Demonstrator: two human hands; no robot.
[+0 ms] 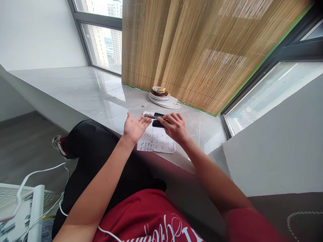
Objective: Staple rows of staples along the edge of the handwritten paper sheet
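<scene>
My right hand (175, 126) is closed around a slim metal tool (150, 116) that looks like nail clippers. The tool's squared grey end points left and reaches the fingertips of my left hand (136, 127); I cannot tell whether it touches them. My left hand is palm up with its fingers stretched out and holds nothing. Just behind and below the tool lies a black case-like item (156, 124) in two parts, partly hidden by my right hand. It rests on a sheet of paper (161, 143) with handwriting, on the glossy ledge.
Stacked plates (160, 97) stand at the back of the ledge (101, 89), with a brown one among them. A bamboo blind (186, 53) hangs behind. At lower left are a white perforated rack (37, 208) and a white cable (24, 183).
</scene>
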